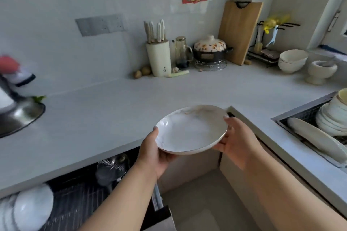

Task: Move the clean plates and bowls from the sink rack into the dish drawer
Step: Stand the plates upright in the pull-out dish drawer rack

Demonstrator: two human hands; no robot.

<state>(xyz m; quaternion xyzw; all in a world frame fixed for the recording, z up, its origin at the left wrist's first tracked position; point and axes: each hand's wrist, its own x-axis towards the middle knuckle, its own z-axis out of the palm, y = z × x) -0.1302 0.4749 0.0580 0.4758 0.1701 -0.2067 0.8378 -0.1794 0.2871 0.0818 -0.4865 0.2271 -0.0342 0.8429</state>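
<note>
We see everything from one wide-angle camera worn on the head, looking forward and down into the corner of a kitchen counter. The hands come in close from the lower edge, with the wall further off across the top of the frame. The sink rack sits at the right edge and the open drawer at lower left.

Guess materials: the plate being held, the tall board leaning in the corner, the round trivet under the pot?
White shallow plate: likely glazed ceramic, glossy with faint marbling and a thin gold rim. Tall tan cutting board: wood or bamboo, matte, visible grain. Round wire trivet: shiny metal, probably steel.
</note>
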